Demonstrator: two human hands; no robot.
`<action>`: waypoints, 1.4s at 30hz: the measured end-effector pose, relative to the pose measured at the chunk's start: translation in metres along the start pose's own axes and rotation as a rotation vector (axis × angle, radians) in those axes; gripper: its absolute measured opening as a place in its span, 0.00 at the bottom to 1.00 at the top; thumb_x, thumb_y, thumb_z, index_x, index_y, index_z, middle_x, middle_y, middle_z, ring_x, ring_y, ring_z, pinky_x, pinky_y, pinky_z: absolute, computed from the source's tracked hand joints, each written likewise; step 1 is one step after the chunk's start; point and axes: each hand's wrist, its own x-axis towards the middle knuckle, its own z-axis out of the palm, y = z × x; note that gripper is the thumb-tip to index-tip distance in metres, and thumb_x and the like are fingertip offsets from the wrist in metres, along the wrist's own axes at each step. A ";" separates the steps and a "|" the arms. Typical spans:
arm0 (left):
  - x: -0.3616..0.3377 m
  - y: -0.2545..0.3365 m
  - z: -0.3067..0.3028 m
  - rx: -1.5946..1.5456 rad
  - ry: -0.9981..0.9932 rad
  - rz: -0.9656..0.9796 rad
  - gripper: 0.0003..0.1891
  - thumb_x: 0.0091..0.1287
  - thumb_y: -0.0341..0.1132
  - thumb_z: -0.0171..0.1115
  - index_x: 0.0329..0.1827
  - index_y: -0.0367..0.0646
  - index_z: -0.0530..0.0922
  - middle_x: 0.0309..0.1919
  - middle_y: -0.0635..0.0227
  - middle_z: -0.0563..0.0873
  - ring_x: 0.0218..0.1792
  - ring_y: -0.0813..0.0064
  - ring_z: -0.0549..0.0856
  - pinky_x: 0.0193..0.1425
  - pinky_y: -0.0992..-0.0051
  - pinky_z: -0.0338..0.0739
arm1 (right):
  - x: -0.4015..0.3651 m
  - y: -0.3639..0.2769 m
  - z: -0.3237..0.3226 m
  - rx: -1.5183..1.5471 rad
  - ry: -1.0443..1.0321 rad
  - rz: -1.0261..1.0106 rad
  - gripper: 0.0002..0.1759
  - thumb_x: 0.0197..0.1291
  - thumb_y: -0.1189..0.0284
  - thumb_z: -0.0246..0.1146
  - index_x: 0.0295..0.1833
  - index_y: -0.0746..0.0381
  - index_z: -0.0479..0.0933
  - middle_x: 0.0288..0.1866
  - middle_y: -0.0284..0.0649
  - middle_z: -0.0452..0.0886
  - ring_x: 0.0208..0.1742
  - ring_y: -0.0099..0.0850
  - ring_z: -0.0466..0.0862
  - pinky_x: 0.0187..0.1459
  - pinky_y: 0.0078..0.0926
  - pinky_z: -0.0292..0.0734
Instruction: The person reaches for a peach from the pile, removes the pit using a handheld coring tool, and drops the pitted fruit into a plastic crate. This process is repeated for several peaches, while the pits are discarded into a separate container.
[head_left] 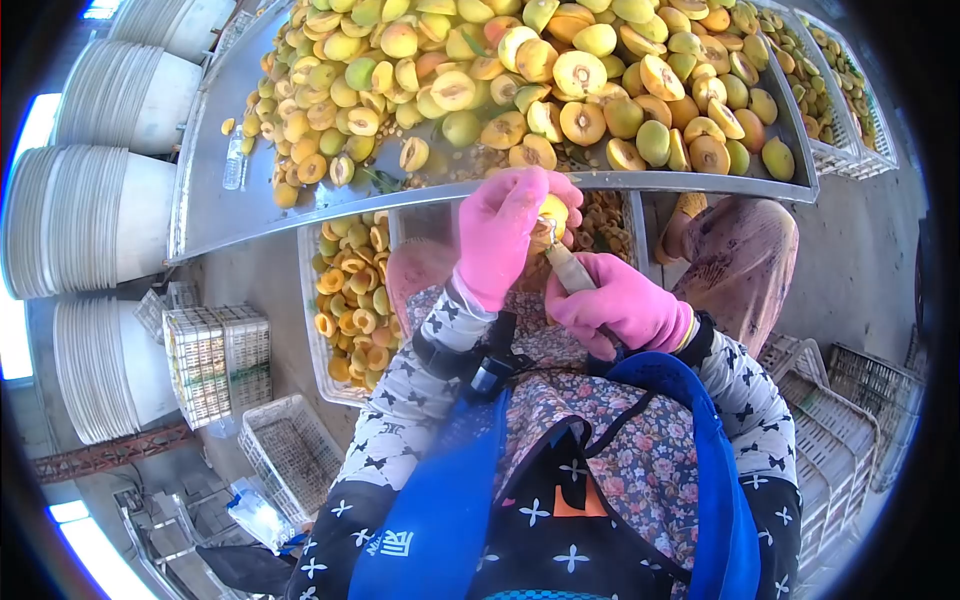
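Observation:
My left hand (pixel 508 230), in a pink glove, is closed around a yellow peach (pixel 553 211) just below the near edge of the metal table. My right hand (pixel 628 302), also gloved in pink, grips a pitting tool (pixel 570 270) with a flat, grey shaft. The tool's metal tip meets the peach's cut side; how deep it sits cannot be made out. Beyond both hands, a large heap of peaches (pixel 580 75), many halved with pits showing, covers much of the metal table (pixel 270 222).
Under the table edge, a white crate of peach halves (pixel 355 300) stands left of my knees. A plastic bottle (pixel 234 165) lies on the table's left side. Stacked white tubs (pixel 95 220) line the left; plastic crates (pixel 215 360) stand left and right. Another person's leg (pixel 740 260) is at the right.

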 end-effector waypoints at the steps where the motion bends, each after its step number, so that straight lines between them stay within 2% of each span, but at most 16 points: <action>1: 0.004 0.001 -0.004 0.018 -0.077 -0.001 0.20 0.77 0.47 0.56 0.43 0.34 0.81 0.35 0.58 0.87 0.33 0.71 0.87 0.34 0.73 0.83 | 0.000 0.000 -0.002 0.012 -0.008 0.009 0.08 0.57 0.74 0.63 0.38 0.68 0.75 0.18 0.34 0.73 0.15 0.25 0.74 0.17 0.22 0.66; 4: 0.013 0.006 -0.008 -0.011 -0.146 -0.206 0.20 0.76 0.47 0.57 0.42 0.34 0.82 0.34 0.59 0.87 0.33 0.73 0.87 0.34 0.74 0.82 | 0.000 0.006 -0.007 -0.021 0.072 0.028 0.08 0.57 0.75 0.63 0.39 0.68 0.74 0.18 0.34 0.73 0.14 0.25 0.73 0.17 0.22 0.66; 7: 0.012 -0.011 0.003 -0.044 0.111 -0.282 0.21 0.76 0.48 0.57 0.41 0.35 0.82 0.32 0.60 0.87 0.30 0.74 0.86 0.35 0.76 0.82 | 0.005 0.009 -0.005 -0.164 0.257 0.011 0.07 0.55 0.77 0.63 0.37 0.68 0.74 0.17 0.34 0.74 0.13 0.25 0.73 0.16 0.22 0.66; 10: 0.008 -0.017 0.013 -0.121 0.200 -0.225 0.21 0.77 0.48 0.57 0.41 0.35 0.83 0.31 0.60 0.87 0.27 0.74 0.85 0.34 0.76 0.81 | 0.002 0.009 -0.006 -0.157 0.240 0.006 0.07 0.55 0.76 0.63 0.37 0.68 0.74 0.17 0.34 0.73 0.13 0.24 0.73 0.16 0.23 0.66; 13: 0.008 -0.036 0.023 0.060 0.319 0.147 0.22 0.77 0.49 0.55 0.41 0.35 0.83 0.31 0.60 0.87 0.26 0.73 0.86 0.33 0.75 0.82 | 0.000 0.007 -0.005 0.012 0.151 -0.007 0.08 0.55 0.75 0.63 0.36 0.68 0.74 0.16 0.36 0.73 0.13 0.25 0.72 0.16 0.22 0.65; 16: 0.010 -0.023 0.009 -0.036 0.011 -0.004 0.23 0.78 0.49 0.53 0.42 0.34 0.82 0.32 0.59 0.87 0.28 0.71 0.87 0.35 0.73 0.84 | -0.004 0.009 -0.010 0.117 0.070 0.002 0.09 0.54 0.73 0.64 0.34 0.68 0.73 0.16 0.37 0.74 0.12 0.25 0.72 0.16 0.22 0.65; 20: 0.011 -0.012 0.011 -0.192 -0.027 -0.344 0.24 0.79 0.49 0.51 0.40 0.34 0.82 0.32 0.58 0.87 0.29 0.69 0.87 0.35 0.72 0.84 | -0.007 0.016 -0.019 0.036 0.071 0.009 0.10 0.54 0.72 0.65 0.32 0.68 0.73 0.16 0.36 0.74 0.12 0.25 0.72 0.16 0.22 0.64; 23: 0.017 -0.021 0.005 -0.080 -0.160 -0.326 0.27 0.77 0.55 0.53 0.44 0.33 0.81 0.36 0.54 0.88 0.33 0.63 0.89 0.37 0.67 0.86 | -0.007 0.020 -0.027 -0.071 0.065 0.039 0.09 0.54 0.73 0.66 0.34 0.67 0.74 0.18 0.34 0.75 0.14 0.23 0.73 0.17 0.21 0.64; 26: 0.023 -0.018 -0.005 -0.154 -0.163 -0.559 0.27 0.76 0.55 0.55 0.42 0.33 0.81 0.36 0.55 0.87 0.33 0.64 0.88 0.38 0.69 0.86 | -0.005 0.026 -0.017 -0.239 0.035 0.068 0.09 0.57 0.73 0.66 0.40 0.65 0.76 0.27 0.32 0.78 0.19 0.19 0.73 0.20 0.18 0.66; 30: 0.015 -0.020 -0.017 -0.114 0.106 -0.271 0.20 0.75 0.49 0.59 0.42 0.36 0.81 0.34 0.62 0.86 0.32 0.72 0.86 0.35 0.73 0.84 | -0.010 0.013 -0.011 -0.257 0.147 0.153 0.12 0.59 0.70 0.67 0.47 0.63 0.77 0.32 0.27 0.78 0.29 0.19 0.76 0.29 0.21 0.72; 31: 0.007 -0.010 -0.033 -0.031 0.116 -0.186 0.20 0.74 0.49 0.61 0.44 0.36 0.82 0.37 0.63 0.86 0.36 0.74 0.86 0.39 0.75 0.83 | -0.009 0.011 -0.016 -0.276 0.176 0.194 0.13 0.59 0.70 0.67 0.47 0.63 0.77 0.32 0.27 0.78 0.30 0.19 0.77 0.30 0.23 0.72; 33: -0.020 0.019 -0.071 0.235 0.294 -0.122 0.19 0.72 0.48 0.64 0.47 0.36 0.83 0.38 0.63 0.86 0.39 0.74 0.86 0.44 0.76 0.82 | -0.008 0.018 -0.026 -0.589 0.283 0.087 0.15 0.60 0.67 0.68 0.47 0.64 0.76 0.29 0.38 0.80 0.29 0.38 0.81 0.32 0.37 0.75; 35: -0.053 0.025 -0.155 1.271 0.308 0.209 0.18 0.71 0.46 0.66 0.52 0.39 0.83 0.40 0.65 0.86 0.41 0.75 0.85 0.45 0.76 0.81 | -0.006 0.032 -0.047 -0.999 0.434 -0.092 0.16 0.59 0.66 0.68 0.46 0.64 0.76 0.29 0.47 0.81 0.29 0.49 0.82 0.32 0.44 0.75; 37: -0.073 0.043 -0.216 1.794 0.166 0.539 0.20 0.69 0.46 0.68 0.54 0.40 0.84 0.43 0.65 0.87 0.42 0.73 0.85 0.46 0.71 0.80 | -0.001 0.040 -0.072 -1.089 0.564 -0.161 0.16 0.58 0.65 0.68 0.45 0.64 0.75 0.30 0.53 0.80 0.34 0.55 0.81 0.35 0.47 0.75; 40: -0.065 0.064 -0.212 0.747 0.668 -0.028 0.21 0.67 0.46 0.68 0.55 0.38 0.83 0.47 0.61 0.88 0.43 0.68 0.86 0.46 0.67 0.80 | 0.004 0.027 -0.076 -1.187 0.700 -0.300 0.15 0.57 0.65 0.67 0.44 0.64 0.75 0.30 0.55 0.79 0.36 0.56 0.82 0.37 0.48 0.75; 42: -0.043 0.052 -0.246 0.751 0.786 -0.030 0.23 0.66 0.47 0.68 0.55 0.37 0.83 0.49 0.58 0.87 0.44 0.65 0.86 0.47 0.65 0.80 | -0.001 0.012 -0.066 -1.265 0.694 -0.403 0.15 0.57 0.65 0.68 0.43 0.64 0.75 0.30 0.54 0.80 0.35 0.54 0.82 0.37 0.46 0.76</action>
